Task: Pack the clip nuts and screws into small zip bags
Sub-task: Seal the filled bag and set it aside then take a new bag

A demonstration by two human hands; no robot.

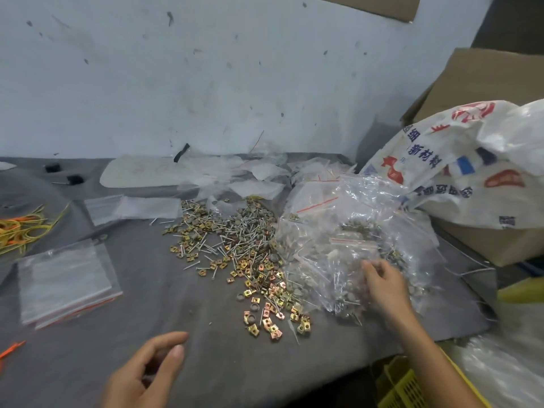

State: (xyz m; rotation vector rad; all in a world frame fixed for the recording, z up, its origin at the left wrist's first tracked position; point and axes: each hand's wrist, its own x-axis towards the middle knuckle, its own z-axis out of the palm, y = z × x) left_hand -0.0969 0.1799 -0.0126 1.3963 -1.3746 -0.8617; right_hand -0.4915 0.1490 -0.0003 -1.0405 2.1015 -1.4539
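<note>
A loose heap of brass-coloured clip nuts [266,285] and silver screws [223,231] is spread over the grey table [176,290] at the centre. To its right lies a pile of filled small zip bags [353,231]. My right hand [385,285] rests on that pile, fingers spread over the plastic. A stack of empty zip bags [64,282] with red strips lies at the left. My left hand [144,375] hovers near the front edge, fingers loosely curled, holding nothing visible.
More empty bags [132,207] and crumpled plastic [253,175] lie at the back. Yellow and orange ties [20,228] sit at far left. A printed woven sack [459,169] and cardboard box [485,83] stand at right; a yellow crate [403,387] is below the table edge.
</note>
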